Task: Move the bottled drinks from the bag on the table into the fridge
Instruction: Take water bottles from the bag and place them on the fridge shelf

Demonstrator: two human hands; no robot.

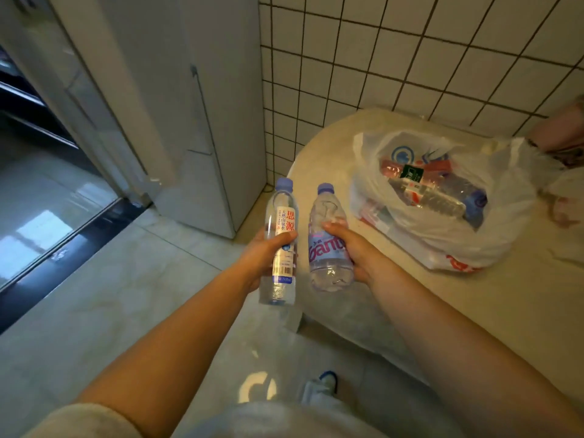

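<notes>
We look down on a pale marble-patterned tiled floor (104,298), glossy enough to catch a bright patch of light near our feet. Behind it rises a wall of small white square tiles with dark grout (410,58), and beside that stands a tall white cabinet panel (202,105). At left, a dark threshold strip (63,260) divides this floor from a shinier one reflecting window light.
</notes>
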